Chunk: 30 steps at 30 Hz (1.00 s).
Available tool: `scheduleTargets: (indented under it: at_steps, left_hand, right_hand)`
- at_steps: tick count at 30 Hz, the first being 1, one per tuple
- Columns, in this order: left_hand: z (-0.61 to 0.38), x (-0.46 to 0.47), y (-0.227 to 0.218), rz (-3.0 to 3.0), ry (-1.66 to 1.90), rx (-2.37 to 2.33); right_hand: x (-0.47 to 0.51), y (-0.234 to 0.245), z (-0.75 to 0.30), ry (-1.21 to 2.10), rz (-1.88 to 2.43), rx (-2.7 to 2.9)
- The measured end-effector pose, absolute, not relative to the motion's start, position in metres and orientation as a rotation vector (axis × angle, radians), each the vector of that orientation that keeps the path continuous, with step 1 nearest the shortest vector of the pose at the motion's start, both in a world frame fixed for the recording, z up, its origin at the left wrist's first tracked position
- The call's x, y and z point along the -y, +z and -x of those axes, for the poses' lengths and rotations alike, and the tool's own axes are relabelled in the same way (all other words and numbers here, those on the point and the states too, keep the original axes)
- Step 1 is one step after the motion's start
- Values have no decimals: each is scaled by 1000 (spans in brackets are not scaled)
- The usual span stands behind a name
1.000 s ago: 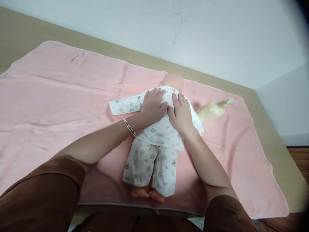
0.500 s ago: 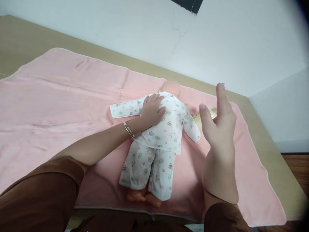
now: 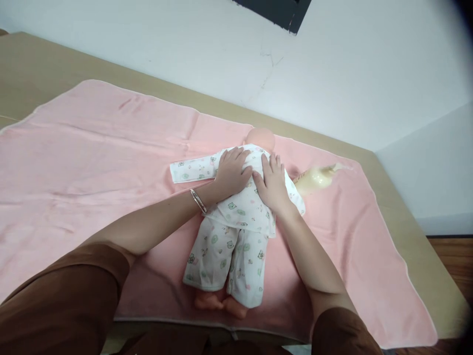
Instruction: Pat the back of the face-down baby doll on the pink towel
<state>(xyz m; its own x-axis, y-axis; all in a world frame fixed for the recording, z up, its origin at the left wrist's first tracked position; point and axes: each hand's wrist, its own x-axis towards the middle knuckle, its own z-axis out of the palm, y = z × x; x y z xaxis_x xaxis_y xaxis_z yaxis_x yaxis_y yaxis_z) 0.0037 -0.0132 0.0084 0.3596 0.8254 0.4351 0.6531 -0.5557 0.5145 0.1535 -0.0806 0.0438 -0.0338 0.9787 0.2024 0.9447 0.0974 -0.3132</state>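
Observation:
A baby doll (image 3: 236,209) in white printed pyjamas lies face down, its bare head (image 3: 260,138) away from me and its feet (image 3: 221,301) towards me. Flat on the left side of its upper back rests my left hand (image 3: 232,172), fingers stretched out, a silver bangle (image 3: 198,200) on that wrist. My right hand (image 3: 272,185) lies open on the right side of the back, fingers spread. The two thumbs nearly meet at the middle. Under the doll is a pink blanket (image 3: 111,162).
Right of the doll, a pale yellow bottle (image 3: 317,179) lies on the blanket, its near end partly behind the doll's sleeve. The blanket covers much of a wooden table (image 3: 48,54), which stands against a white wall (image 3: 185,49) with a dark panel (image 3: 284,15).
My right hand has come down and left, from raised in the air beside the doll onto its back. This uncovers the yellow bottle. My left hand stays in place.

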Motion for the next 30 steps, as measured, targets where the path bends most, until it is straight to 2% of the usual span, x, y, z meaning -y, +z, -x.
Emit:
scheduleTargets:
  at_steps: [9,12,18,25,30]
  left_hand:
    - [-3,16,10,-2366,989,-1313]
    - [-3,15,10,-2364,984,-1309]
    - [-4,14,7,-2350,1004,-1311]
    - [-3,15,7,-2368,1009,-1310]
    - [-4,13,7,-2359,1014,-1302]
  right_hand:
    - [101,79,-154,-81,1795,1983]
    - [99,73,-153,-76,1789,1956]
    - [86,49,-150,167,1872,2168]
    - [90,55,-146,16,1786,2100]
    - [92,52,-139,73,1834,2271]
